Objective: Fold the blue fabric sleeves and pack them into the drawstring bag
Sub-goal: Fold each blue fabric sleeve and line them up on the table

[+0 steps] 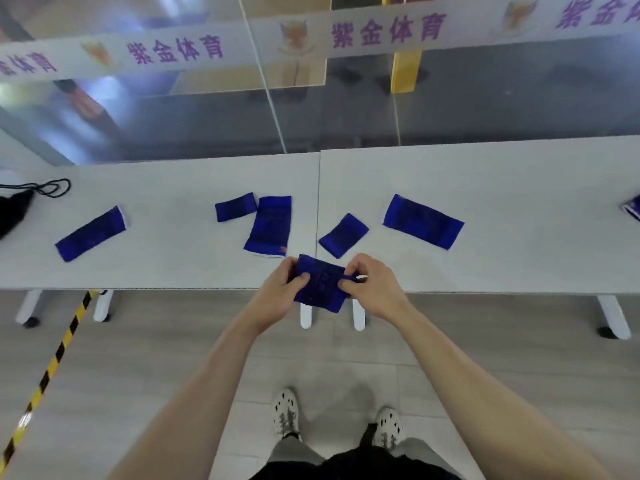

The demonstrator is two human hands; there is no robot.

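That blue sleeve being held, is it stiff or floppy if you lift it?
Probably floppy: the sleeve creases between the left hand and right hand. Likely light, since pinches alone hold it. Unlikely to roll; the other sleeves lie flat on the table.

blue sleeves (320, 284), black drawstring bag (12, 211), white table (173, 271), yellow-black striped tape (52, 368)

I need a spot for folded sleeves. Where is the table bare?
Bare: the white table between the long blue fabric sleeve far left and the short blue sleeve; also right of the wide blue sleeve. Crowded: the centre seam, where sleeves cluster around the held blue sleeve.
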